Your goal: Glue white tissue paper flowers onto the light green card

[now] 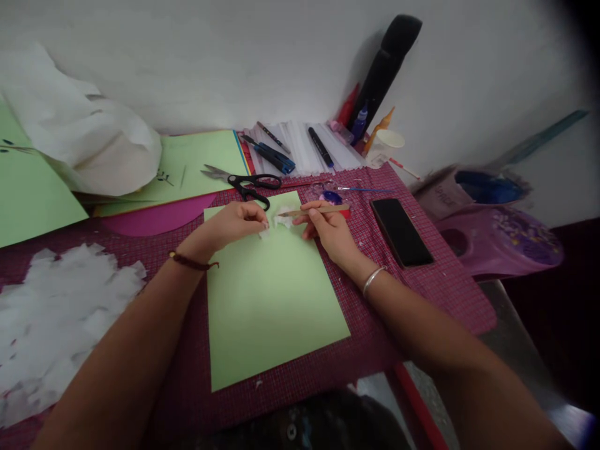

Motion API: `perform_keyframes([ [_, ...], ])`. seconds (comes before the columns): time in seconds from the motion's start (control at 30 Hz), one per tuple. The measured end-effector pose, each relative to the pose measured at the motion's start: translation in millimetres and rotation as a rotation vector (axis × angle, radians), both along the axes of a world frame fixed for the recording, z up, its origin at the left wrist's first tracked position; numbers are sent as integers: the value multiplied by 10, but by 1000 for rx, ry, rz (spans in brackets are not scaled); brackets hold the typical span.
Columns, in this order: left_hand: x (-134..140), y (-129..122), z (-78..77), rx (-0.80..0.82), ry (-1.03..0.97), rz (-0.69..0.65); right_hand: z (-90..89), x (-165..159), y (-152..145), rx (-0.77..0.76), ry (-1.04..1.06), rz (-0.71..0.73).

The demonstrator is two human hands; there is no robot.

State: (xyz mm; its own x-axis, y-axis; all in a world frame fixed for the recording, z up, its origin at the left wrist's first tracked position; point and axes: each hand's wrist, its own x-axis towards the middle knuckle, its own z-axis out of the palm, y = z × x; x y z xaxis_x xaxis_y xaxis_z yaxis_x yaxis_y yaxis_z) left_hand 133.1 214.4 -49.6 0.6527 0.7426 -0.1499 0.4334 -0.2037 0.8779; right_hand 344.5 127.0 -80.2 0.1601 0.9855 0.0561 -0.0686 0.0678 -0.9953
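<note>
Left hand (237, 223) pinching a small white scrap (265, 234) over the green sheet (272, 312); right hand (331, 235) pinching a tan pointed stick (314, 211), tip at white bits (284, 220) near the sheet's far edge. Scrap reads light, soft, likely tears easily: take by a corner. Stick looks stiff; grip mid-shaft. Scissors (237, 180) by far edge, phone (402, 232) past right edge; most room toward near edge

The green sheet (274, 312) has free room nearside — scissors (234, 179) obstruct its far edge.
</note>
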Motion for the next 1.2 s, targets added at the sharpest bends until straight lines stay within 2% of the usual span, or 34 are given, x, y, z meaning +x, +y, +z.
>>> perform_keyframes([
  [0.1,100,-72,2,9,60,-20,-9,0,5,4,2,-4],
  [0.3,284,-151,-64,202,63,149,-23,7,28,12,23,2],
  [0.47,313,-145,-70,215,79,198,43,8,-39,111,107,-84],
  [0.63,301,-85,-111,237,53,178,102,-29,-129,151,-15,-18],
  [0.8,313,-35,-144,252,56,189,27,-48,-87,149,-140,23],
  [0.97,312,-39,-134,195,-21,231,-37,-36,-54,168,-231,54],
  [1.2,213,-23,-171,0,-304,425,-78,-21,-122,202,-448,77],
])
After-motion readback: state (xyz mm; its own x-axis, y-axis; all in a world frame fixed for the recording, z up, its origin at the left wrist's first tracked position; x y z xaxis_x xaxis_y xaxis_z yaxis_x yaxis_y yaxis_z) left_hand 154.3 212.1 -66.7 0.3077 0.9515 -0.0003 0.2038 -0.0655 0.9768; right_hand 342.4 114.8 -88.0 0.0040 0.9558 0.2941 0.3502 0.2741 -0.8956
